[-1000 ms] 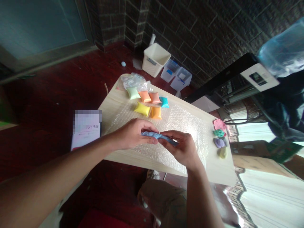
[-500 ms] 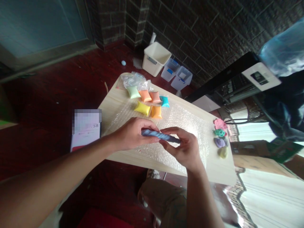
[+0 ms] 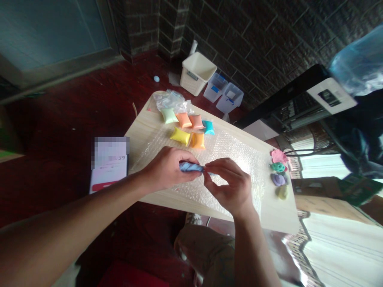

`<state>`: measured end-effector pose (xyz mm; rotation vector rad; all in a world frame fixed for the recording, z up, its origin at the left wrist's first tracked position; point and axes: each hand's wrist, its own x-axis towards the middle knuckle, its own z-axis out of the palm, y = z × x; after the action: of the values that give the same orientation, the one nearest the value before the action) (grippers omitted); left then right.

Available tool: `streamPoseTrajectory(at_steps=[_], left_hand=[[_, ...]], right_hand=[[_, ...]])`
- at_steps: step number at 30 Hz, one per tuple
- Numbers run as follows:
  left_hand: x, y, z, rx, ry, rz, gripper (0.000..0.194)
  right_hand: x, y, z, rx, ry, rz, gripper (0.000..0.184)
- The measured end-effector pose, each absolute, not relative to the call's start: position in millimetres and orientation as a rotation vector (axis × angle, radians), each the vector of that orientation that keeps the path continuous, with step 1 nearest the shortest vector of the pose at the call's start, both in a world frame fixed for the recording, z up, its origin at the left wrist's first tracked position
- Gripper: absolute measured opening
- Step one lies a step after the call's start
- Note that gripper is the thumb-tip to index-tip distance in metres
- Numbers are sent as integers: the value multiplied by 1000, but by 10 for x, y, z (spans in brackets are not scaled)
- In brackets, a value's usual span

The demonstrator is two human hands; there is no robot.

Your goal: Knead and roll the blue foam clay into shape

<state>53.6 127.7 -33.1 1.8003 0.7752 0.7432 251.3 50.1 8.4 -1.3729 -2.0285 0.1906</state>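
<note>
A twisted blue roll of what looks like modelling clay (image 3: 189, 167) is held above the table between both hands. My left hand (image 3: 167, 167) is closed round its left part, thumb below and fingers above. At the right end, my right hand (image 3: 229, 183) pinches it between thumb and fingertips, which cover part of that end. Below the hands lies a sheet of bubble wrap (image 3: 191, 191). Just beyond them are soft pillow-shaped packets, among them a yellow packet (image 3: 180, 136), an orange packet (image 3: 198, 140) and a turquoise packet (image 3: 208, 127).
Shaped clay pieces, including a pink piece (image 3: 279, 156) and a purple piece (image 3: 278, 179), sit at the table's right end. A clear plastic bag (image 3: 173, 102) lies at the far left corner. A phone (image 3: 109, 167) is at left. Bins (image 3: 197, 75) stand on the floor behind.
The right fingers have moved from around the roll's right end to a tight pinch nearer its middle. Less of the roll shows on the right. The left hand keeps its hold.
</note>
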Motion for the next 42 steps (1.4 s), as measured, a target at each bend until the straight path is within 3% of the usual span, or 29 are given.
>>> streamPoseTrajectory(at_steps=[22, 42], left_hand=[[547, 1246, -346, 1833, 816, 725, 24], [550, 1240, -320, 1861, 853, 840, 17]], right_hand=[[2418, 495, 22, -1457, -2147, -9, 14], [2468, 493, 40, -1427, -2078, 78, 15]])
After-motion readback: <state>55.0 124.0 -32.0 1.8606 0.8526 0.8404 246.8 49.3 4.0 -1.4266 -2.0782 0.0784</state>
